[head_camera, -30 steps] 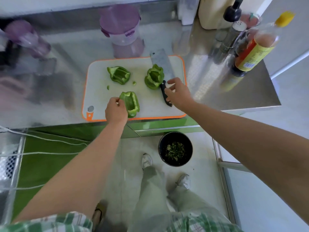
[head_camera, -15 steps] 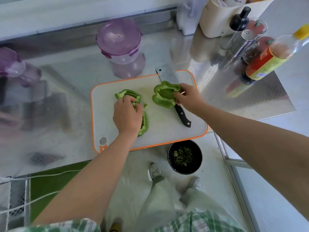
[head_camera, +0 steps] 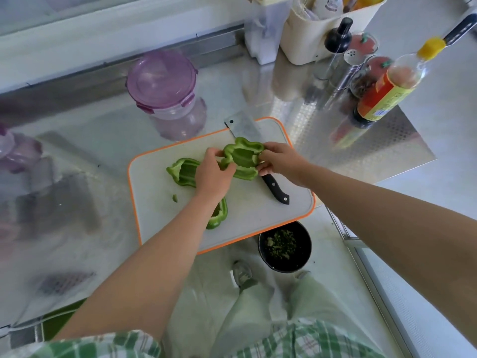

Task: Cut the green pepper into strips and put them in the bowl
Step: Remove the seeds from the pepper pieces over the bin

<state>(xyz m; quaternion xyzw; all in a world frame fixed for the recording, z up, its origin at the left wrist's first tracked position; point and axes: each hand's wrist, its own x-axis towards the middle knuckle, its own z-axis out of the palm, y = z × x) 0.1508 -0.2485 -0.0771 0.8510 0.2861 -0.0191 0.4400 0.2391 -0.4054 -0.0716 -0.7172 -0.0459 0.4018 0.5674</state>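
Most of the view is a steel counter (head_camera: 103,140), and on it lies a white cutting board (head_camera: 253,213) with an orange rim. Three large pieces of green pepper are on or over the board, all opened and hollow, none cut into strips.

The far piece (head_camera: 244,157) is between both hands at the back of the board. The left piece (head_camera: 182,171) lies just beside the left hand, and the near piece (head_camera: 219,215) is partly hidden under the left forearm.

A knife (head_camera: 275,187) lies unheld along the board's right side, its blade running under the far piece. A black bowl (head_camera: 284,268) sits lower down, past the counter's front edge near the feet. It holds dark green bits, no strips. A small pepper scrap (head_camera: 175,198) lies near the board's left side.

By my reading the task is at an early stage: the pepper is opened, but all the slicing and the transfer to the bowl are left.

The left hand (head_camera: 213,174) reaches across the board, its fingers curled and pinching the far piece's left edge. The right hand (head_camera: 280,160) comes in from the right and pinches the opposite edge. Whether the piece is lifted or resting on the blade I cannot tell.
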